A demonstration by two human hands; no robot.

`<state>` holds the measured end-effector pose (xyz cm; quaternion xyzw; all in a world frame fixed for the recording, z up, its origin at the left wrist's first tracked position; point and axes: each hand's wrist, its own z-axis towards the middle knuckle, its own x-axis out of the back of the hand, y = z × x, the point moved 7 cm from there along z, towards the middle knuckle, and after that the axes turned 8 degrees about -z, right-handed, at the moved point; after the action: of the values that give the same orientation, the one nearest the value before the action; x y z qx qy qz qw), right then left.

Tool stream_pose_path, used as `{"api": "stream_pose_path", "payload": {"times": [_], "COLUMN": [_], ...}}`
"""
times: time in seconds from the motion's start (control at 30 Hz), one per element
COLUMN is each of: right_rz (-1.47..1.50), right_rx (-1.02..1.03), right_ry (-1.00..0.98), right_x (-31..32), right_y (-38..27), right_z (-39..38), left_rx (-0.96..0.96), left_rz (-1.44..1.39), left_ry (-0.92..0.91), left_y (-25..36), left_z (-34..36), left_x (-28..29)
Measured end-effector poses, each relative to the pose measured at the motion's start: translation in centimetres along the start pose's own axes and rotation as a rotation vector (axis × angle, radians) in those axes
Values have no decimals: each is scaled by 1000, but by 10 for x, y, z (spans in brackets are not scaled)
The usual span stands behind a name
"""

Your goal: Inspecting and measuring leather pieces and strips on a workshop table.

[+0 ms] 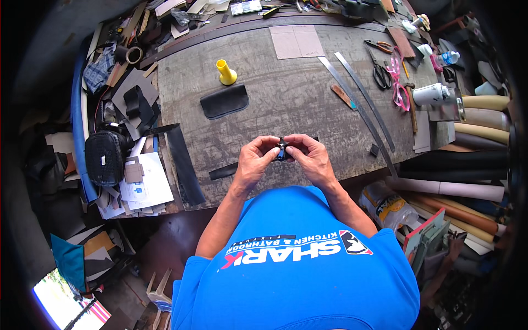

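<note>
My left hand (256, 159) and my right hand (309, 159) meet near the front edge of the worktable (264, 104), thumbs and fingers pinched on a small black piece with a blue part (281, 152); its exact kind I cannot make out. A black strip (223, 171) lies beside my left hand, and a longer, wider black strip (185, 165) is farther left. Above my hands lie a black flap-shaped piece (223, 100) and a standing yellow tool (225, 76).
Metal rulers (366, 115), scissors (380, 74), a hammer (412, 107) and a white container (430, 94) lie on the right. Papers (146, 184) and a black case (105, 157) crowd the left. Material rolls (473, 187) fill the space right of the table; scraps (181, 16) line its back.
</note>
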<state>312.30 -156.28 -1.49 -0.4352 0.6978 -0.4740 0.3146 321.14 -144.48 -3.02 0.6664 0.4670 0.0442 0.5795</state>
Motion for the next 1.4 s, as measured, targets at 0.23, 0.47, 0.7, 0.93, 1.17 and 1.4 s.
{"api": "stream_pose_path", "payload": {"times": [0.23,0.47,0.7,0.93,1.17,1.4], "right_rz": [-90,-195,-361,-203,-218,-199], "right_rx": [52,86,126,86,181,122], "right_ry": [-8,-83,-127,-91,-21,-36], "right_x": [-1,1,2,2,5,7], "right_y": [-4,-6,-15,-5,-5,-4], "right_z": [4,11,13,10,7,10], "left_rx": [32,0,29,-27,-47,-33], "left_rz": [-115,-70,17,37,95,39], "left_ry": [67,81,29,48,65,80], "left_y": [-14,-11,-13,-6,-12,-9], "left_z": [-1,1,1,-2,-1,1], "left_x": [8,6,6,0,3,2]}}
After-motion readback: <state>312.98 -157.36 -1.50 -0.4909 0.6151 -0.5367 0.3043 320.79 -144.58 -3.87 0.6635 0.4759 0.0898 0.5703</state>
